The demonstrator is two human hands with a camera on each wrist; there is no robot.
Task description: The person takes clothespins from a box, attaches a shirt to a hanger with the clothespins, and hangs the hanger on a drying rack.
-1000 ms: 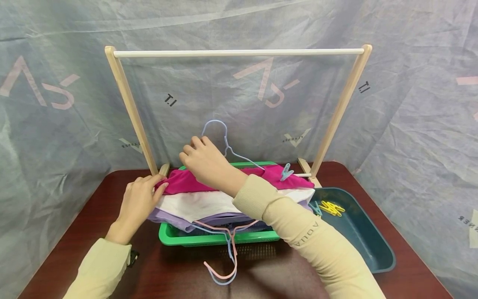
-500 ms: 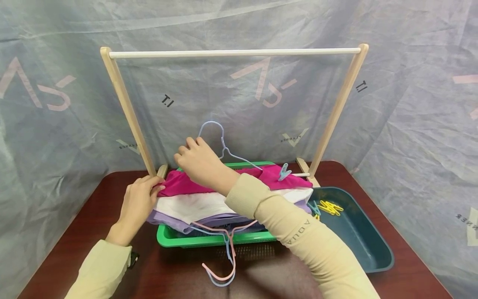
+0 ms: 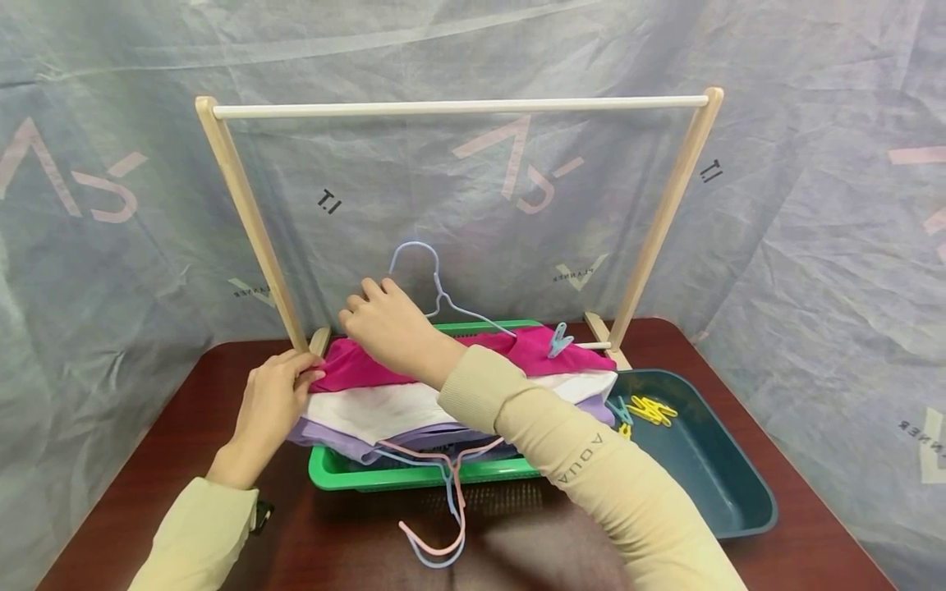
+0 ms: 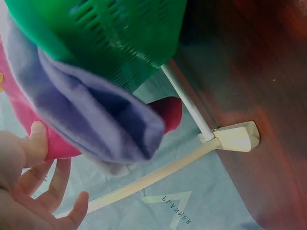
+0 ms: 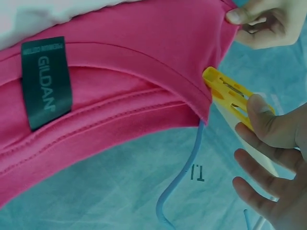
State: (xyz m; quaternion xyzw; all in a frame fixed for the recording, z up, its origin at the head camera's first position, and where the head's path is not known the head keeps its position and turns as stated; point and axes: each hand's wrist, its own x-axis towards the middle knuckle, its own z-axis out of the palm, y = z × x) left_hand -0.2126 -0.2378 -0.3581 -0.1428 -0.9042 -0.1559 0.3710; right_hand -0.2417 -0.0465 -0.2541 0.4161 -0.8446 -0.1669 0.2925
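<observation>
A pink T-shirt (image 3: 562, 349) lies on top of white and purple clothes, with a light blue hanger (image 3: 438, 283) in its neck. My left hand (image 3: 273, 402) pinches the shirt's left shoulder between thumb and fingers, also seen in the left wrist view. In the right wrist view, my right hand (image 5: 283, 153) pinches the arms of a yellow clothespin (image 5: 230, 93). Its tip sits on the shirt at the collar edge, right by the hanger wire; the head view hides this clothespin behind the hand. A blue clothespin (image 3: 560, 341) is on the shirt's right shoulder.
Below the clothes is a green basket (image 3: 355, 478); a pink hanger hook (image 3: 461, 492) and a blue one hang over its front. A dark tray (image 3: 727, 460) with yellow clothespins (image 3: 653, 410) stands at right. Behind rises a wooden rack with a white rod (image 3: 458, 108).
Both hands keep nearly the same hold on the shirt and at its collar. The right hand has shifted slightly down and left, while the whole head view has drifted a little.
</observation>
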